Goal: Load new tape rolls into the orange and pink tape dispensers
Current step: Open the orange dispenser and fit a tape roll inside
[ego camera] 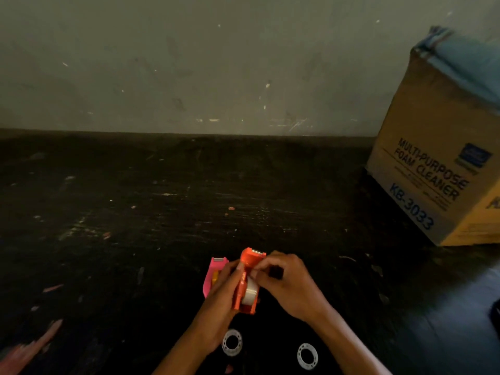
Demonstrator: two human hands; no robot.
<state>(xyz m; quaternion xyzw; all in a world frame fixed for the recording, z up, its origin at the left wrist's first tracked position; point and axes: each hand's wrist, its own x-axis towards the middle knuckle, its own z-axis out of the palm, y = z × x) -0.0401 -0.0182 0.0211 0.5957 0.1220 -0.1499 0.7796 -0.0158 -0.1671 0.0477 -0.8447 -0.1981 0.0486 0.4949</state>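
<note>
a: where is the orange tape dispenser [247, 280] sitting right now?

b: it's being held up off the dark table [162, 198], low in the middle of the view. the left hand [219, 299] is wrapping around its left side, fingers curled tight on the body, and there's a white tape roll [250, 292] sitting inside it.

a: and the right hand [286, 282]?

b: its fingertips are pressing together in a pinch at the top of the roll, just below the cutter end (whether a tape end is between them, i cannot tell, it's too blurred).

a: the pink one?

b: the pink tape dispenser [213, 274] is lying on the table just left of the orange one, partly hiding behind the left hand.

a: what's crowding the edges?

b: two empty white tape cores [232, 343] [307, 356] are lying near the bottom edge, between the forearms. a cardboard box [443, 158] is standing at the far right, against the wall [189, 63]. the table's middle and left are lying open, scattered only with scuffs and paint flecks.
</note>
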